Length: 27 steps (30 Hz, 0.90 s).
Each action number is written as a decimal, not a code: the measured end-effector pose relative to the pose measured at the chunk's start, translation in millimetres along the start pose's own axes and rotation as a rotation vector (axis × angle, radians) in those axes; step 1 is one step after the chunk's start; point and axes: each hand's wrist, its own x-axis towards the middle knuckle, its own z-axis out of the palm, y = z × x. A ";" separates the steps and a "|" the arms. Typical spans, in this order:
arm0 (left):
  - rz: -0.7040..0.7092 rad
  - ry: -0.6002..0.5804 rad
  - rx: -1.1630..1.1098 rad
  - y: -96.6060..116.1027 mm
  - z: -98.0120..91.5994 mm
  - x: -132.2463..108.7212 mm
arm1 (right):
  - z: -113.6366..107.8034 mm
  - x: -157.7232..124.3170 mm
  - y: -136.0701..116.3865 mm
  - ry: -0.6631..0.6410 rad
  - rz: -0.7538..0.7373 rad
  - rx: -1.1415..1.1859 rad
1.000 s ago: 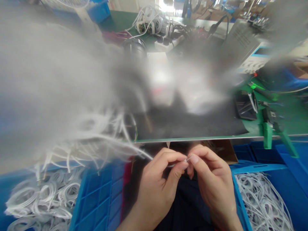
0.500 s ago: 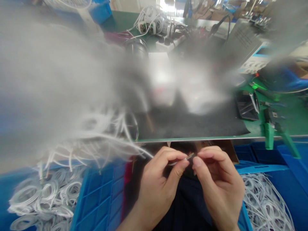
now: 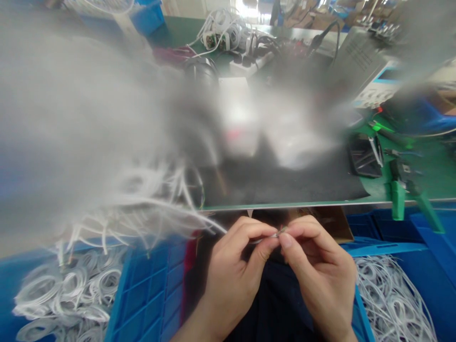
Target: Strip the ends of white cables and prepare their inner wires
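Both of my hands meet low in the middle, just below the workbench edge. My left hand pinches the end of a thin white cable that runs off to the left into a blurred heap. At the cable's tip is a small metal connector. My right hand is closed, its thumb and forefinger pinched on that connector tip. The fingertips of the two hands touch.
A blue crate stands at my left beside coiled white cables. Another blue bin of white cables is at my right. On the bench lie a black mat, green-handled pliers and a grey instrument. Much of the view is smeared grey.
My right hand drew a little away from the connector half a second ago and has now closed back on it. The left hand has held still.
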 end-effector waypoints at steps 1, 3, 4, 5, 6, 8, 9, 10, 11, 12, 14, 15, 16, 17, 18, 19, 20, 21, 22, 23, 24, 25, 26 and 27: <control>-0.005 0.000 -0.005 0.2 -0.3 -0.4 | 0.2 0.2 -0.3 -0.003 0.004 0.008; -0.023 0.000 -0.021 0.1 -0.9 -1.5 | 1.1 0.8 -1.1 -0.004 0.010 0.021; -0.032 0.001 -0.030 -0.3 -1.0 -2.0 | 1.7 1.1 -1.4 -0.003 0.012 0.032; -0.040 0.002 -0.041 -0.7 -1.0 -2.5 | 2.5 1.3 -1.5 -0.002 0.014 0.046; -0.046 0.004 -0.051 -1.2 -0.9 -3.0 | 3.4 1.4 -1.2 0.000 0.020 0.065; -0.064 0.009 -0.061 -2.1 -0.3 -3.7 | 5.2 1.0 0.9 0.002 0.051 0.135; -0.074 0.013 -0.063 -2.5 0.1 -4.0 | 6.0 0.5 2.9 0.001 0.082 0.186; -0.085 0.016 -0.064 -2.7 0.4 -4.1 | 6.8 -0.1 5.4 -0.007 0.124 0.247; -0.094 0.018 -0.065 -2.8 0.7 -4.1 | 7.5 -0.8 8.3 -0.020 0.171 0.312; -0.102 0.023 -0.066 -2.7 0.8 -4.1 | 8.1 -1.6 11.3 -0.039 0.217 0.376; -0.112 0.032 -0.071 -2.2 0.6 -3.7 | 8.9 -2.9 16.8 -0.085 0.292 0.475; -0.115 0.038 -0.077 -1.9 0.3 -3.5 | 9.1 -3.4 18.9 -0.105 0.312 0.506; -0.118 0.045 -0.088 -1.7 -0.2 -3.2 | 9.2 -3.6 20.2 -0.117 0.323 0.522; -0.122 0.048 -0.105 -1.5 -0.6 -2.8 | 9.0 -3.7 20.8 -0.125 0.323 0.520; -0.128 0.047 -0.123 -1.5 -1.0 -2.5 | 8.4 -3.6 20.5 -0.125 0.314 0.499; -0.134 0.041 -0.143 -1.6 -1.5 -2.2 | 7.4 -3.2 19.4 -0.115 0.295 0.462; -0.140 0.036 -0.163 -1.9 -1.9 -2.0 | 5.9 -2.4 17.7 -0.094 0.264 0.410; -0.143 0.030 -0.179 -2.4 -2.2 -1.8 | 4.1 -1.4 15.3 -0.067 0.223 0.344; -0.140 0.025 -0.190 -2.9 -2.6 -1.7 | 1.9 0.1 12.6 -0.038 0.177 0.272; -0.133 0.022 -0.194 -3.5 -2.8 -1.7 | -0.5 2.1 9.6 -0.018 0.129 0.200; -0.124 0.020 -0.193 -4.2 -3.0 -1.6 | -2.9 4.3 6.5 -0.010 0.082 0.135; -0.111 0.016 -0.188 -4.8 -3.1 -1.5 | -5.2 6.8 3.7 -0.016 0.043 0.079; -0.101 0.011 -0.179 -5.3 -3.1 -1.3 | -7.1 9.3 1.2 -0.035 0.015 0.035; -0.094 0.005 -0.168 -5.7 -3.1 -1.2 | -8.7 11.6 -0.8 -0.061 -0.004 0.006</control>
